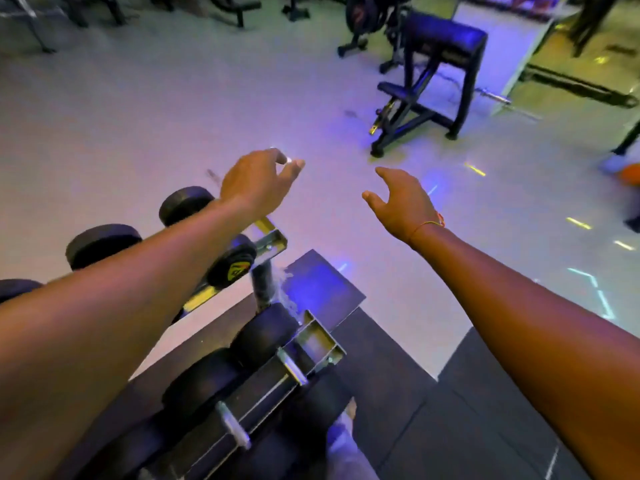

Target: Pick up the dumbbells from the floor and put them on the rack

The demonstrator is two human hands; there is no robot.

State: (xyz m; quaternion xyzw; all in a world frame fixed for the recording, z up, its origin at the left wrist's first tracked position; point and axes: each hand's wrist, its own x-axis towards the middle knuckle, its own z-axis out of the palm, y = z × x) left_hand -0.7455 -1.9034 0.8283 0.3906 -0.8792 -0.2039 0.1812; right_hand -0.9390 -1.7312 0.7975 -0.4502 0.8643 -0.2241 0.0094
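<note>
Head view, left hand (258, 180): reaches out over the far end of the rack, fingers loosely bent, thumb and forefinger close; the grip holds nothing.
Head view, right hand (401, 202): stretched out over the floor, fingers relaxed and spread, grip empty; a thin thread sits at the wrist.
Dumbbells (214, 237): black ones lie side by side on the rack's rails, upper and lower tiers, each cradled so it cannot roll off.
Rack (273, 242): metal angle rails, slanted toward the person so handles face up for lifting.
Floor (138, 126): pale; no loose dumbbell shows on it here.
Mat (398, 368): dark, under the rack, likely to cushion weights.
Bench (436, 77): well apart, beyond the hands.
Judgement: both arms seem free to fetch another.
</note>
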